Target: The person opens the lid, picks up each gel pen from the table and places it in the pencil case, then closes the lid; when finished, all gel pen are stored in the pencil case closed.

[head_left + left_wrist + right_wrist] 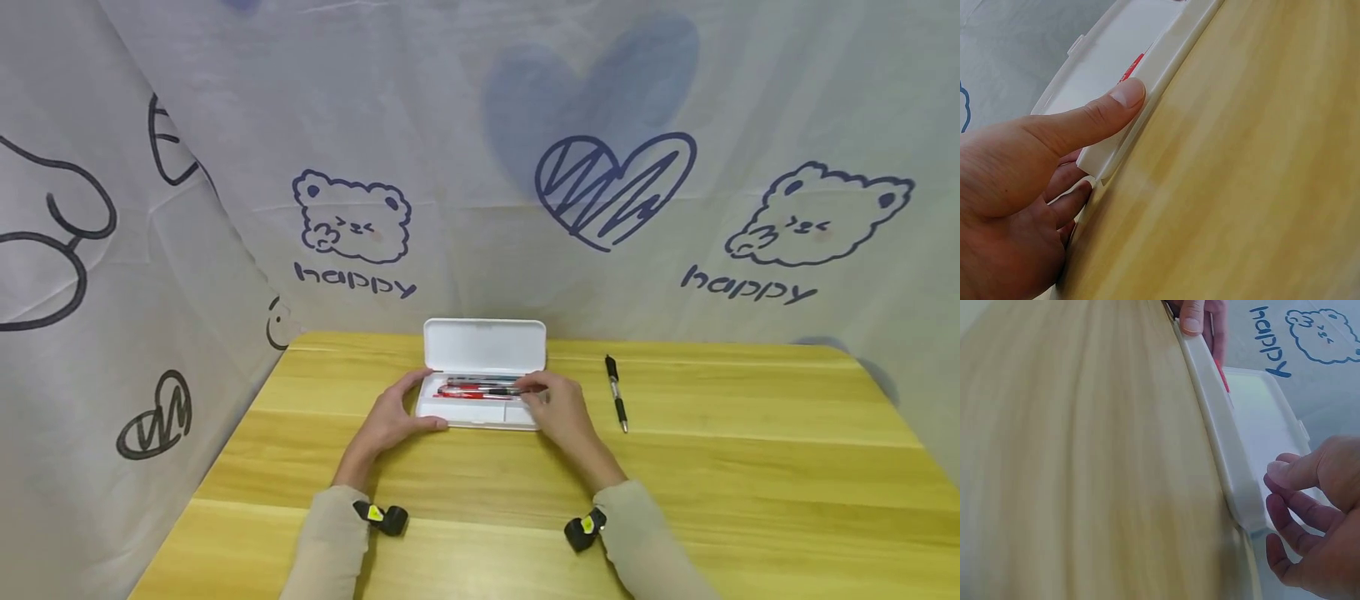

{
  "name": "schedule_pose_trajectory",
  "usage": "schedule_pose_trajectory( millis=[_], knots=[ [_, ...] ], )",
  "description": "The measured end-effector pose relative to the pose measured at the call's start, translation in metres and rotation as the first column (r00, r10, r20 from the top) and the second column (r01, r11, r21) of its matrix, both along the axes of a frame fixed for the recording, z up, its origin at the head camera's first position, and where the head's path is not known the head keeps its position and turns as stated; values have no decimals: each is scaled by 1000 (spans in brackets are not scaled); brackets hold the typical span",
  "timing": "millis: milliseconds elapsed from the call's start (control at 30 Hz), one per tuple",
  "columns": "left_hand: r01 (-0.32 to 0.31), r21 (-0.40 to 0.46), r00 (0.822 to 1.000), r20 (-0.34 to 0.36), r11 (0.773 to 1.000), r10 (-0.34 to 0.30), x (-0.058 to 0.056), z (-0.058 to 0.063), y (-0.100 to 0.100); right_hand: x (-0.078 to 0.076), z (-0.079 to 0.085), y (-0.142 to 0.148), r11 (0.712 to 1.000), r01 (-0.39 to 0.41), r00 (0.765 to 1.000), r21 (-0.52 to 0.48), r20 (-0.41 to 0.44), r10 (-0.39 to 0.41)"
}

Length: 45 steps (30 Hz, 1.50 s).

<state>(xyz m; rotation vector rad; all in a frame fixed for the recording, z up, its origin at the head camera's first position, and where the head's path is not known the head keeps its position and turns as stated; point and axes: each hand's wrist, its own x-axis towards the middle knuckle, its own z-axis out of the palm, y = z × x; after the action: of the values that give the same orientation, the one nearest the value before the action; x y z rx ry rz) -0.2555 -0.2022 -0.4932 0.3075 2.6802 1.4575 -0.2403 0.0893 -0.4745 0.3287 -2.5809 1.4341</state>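
Note:
A white pencil case [472,412] lies on the table with its lid [484,345] raised at the back. Several pens lie lengthwise in its rear compartment, among them a red pen [468,395]. At the case's left end, my left hand [393,417] grips it, thumb [1127,94] over the front edge and fingers round the far side. My right hand [558,406] reaches over the right end and pinches the end of a pen with a dark grip [501,391] between thumb and fingers. In the right wrist view the case's front wall hides that pen.
A black and clear pen [617,393] lies on the wooden table [697,492] to the right of the case. Behind the table hangs a pale cloth [480,250] printed with bears and hearts. Both wrists wear small black cameras.

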Motion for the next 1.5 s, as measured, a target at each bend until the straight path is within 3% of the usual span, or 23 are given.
schedule_pose_trajectory(
  millis=[467,767,1133,1500],
  knots=[
    [-16,-20,1000,19,1000,16,-1,6,-3,12,11,66,993,83,994,89,-82,-76],
    [-3,-13,1000,22,1000,3,-4,5,-3,16,10,105,982,120,991,149,41,-127],
    [-9,-13,1000,21,1000,9,-1,1,-7,18,-2,116,974,106,983,200,129,-133],
    [-3,-16,1000,14,1000,3,1,2,-1,21,-3,125,966,156,980,207,88,-177]
  ],
)
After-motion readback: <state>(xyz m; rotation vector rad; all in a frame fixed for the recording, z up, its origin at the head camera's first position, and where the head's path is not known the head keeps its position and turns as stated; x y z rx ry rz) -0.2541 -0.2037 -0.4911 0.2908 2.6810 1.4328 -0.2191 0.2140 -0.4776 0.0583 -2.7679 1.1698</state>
